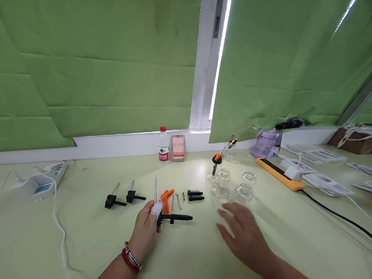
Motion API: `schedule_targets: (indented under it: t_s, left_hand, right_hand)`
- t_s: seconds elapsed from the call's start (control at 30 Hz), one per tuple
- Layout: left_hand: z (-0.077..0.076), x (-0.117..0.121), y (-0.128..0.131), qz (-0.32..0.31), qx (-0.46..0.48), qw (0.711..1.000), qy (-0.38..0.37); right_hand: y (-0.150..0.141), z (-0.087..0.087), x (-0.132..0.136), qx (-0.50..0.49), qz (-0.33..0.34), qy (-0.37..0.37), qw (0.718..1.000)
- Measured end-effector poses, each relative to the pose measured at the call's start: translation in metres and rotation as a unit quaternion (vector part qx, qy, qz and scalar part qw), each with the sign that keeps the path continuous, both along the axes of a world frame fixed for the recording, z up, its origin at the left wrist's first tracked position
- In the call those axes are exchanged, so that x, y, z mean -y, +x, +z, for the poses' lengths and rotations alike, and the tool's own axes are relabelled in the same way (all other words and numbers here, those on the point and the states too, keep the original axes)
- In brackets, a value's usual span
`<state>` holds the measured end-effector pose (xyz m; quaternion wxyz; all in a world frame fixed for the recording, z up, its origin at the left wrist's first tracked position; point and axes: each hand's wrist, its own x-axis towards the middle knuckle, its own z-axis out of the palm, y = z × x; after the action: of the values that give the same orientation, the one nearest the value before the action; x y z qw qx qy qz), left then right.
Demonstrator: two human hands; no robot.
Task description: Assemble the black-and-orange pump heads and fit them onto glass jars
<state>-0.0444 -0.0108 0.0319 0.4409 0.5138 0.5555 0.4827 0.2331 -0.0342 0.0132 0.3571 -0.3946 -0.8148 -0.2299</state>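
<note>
My left hand [144, 228] is closed around a black plastic assembly [180, 217], whose black bar points right. A thin metal rod [155, 189] rises above that hand, beside a white piece at the fingers. My right hand [245, 235] is open over the table with its fingers apart, holding nothing, just in front of several clear glass jars [244, 191]. Beyond my left hand lie orange plastic levers [166, 201], two metal pins [178, 200], tiny brown pieces [183, 196] and two black parts with springs [195, 195]. Two black parts with metal rods [112, 201] sit at the left.
A red-capped water bottle [163, 146] and a pink card [178, 148] stand by the wall. A jar holds tools [217, 158]. An orange power strip [280, 174] and its black cable cross the right side, near a purple jug [264, 143]. A white cable [57, 219] runs down the left.
</note>
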Motion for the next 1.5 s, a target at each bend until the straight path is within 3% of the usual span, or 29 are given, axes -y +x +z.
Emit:
schedule_targets:
  t_s: [0.13, 0.3, 0.37, 0.47, 0.53, 0.6, 0.7, 0.83, 0.93, 1.17, 1.3, 1.5]
  left_hand:
    - [0.009, 0.007, 0.005, -0.037, -0.004, 0.999, -0.001]
    - [0.011, 0.014, 0.006, -0.111, 0.067, 0.992, 0.000]
    - [0.008, 0.015, 0.003, -0.123, 0.101, 0.987, 0.026]
    - [0.004, 0.015, -0.005, -0.100, 0.058, 0.982, 0.150]
    - [0.003, 0.015, -0.008, -0.089, -0.021, 0.968, 0.234]
    - [0.004, 0.016, -0.009, -0.105, -0.094, 0.955, 0.259]
    - [0.005, 0.018, -0.002, -0.129, -0.134, 0.966, 0.180]
    - [0.001, 0.014, 0.009, -0.139, -0.031, 0.990, -0.008]
    - [-0.002, 0.009, 0.013, -0.133, 0.026, 0.987, -0.083]
    - [-0.007, 0.002, 0.013, -0.114, -0.023, 0.988, -0.099]
    - [-0.012, 0.000, 0.012, -0.105, -0.084, 0.990, -0.049]
    - [-0.013, 0.002, 0.014, -0.099, -0.163, 0.981, -0.046]
  right_hand:
    - [-0.044, 0.003, -0.002, 0.123, 0.107, -0.019, 0.986]
    - [-0.066, 0.009, -0.012, 0.143, 0.180, -0.041, 0.972]
    - [-0.065, 0.021, -0.013, 0.095, 0.177, -0.042, 0.979]
    - [-0.061, 0.044, -0.012, -0.033, 0.159, -0.115, 0.980]
    - [-0.059, 0.056, -0.012, -0.110, 0.157, -0.225, 0.955]
    - [-0.058, 0.059, -0.016, -0.167, 0.153, -0.333, 0.915]
    - [-0.062, 0.050, -0.027, -0.211, 0.144, -0.440, 0.861]
    - [-0.069, 0.024, -0.045, -0.239, 0.128, -0.520, 0.810]
    - [-0.071, 0.007, -0.055, -0.267, 0.134, -0.557, 0.775]
    - [-0.071, -0.015, -0.058, -0.304, 0.149, -0.602, 0.723]
    - [-0.069, -0.020, -0.059, -0.310, 0.171, -0.605, 0.713]
    - [-0.072, -0.017, -0.058, -0.279, 0.187, -0.615, 0.713]
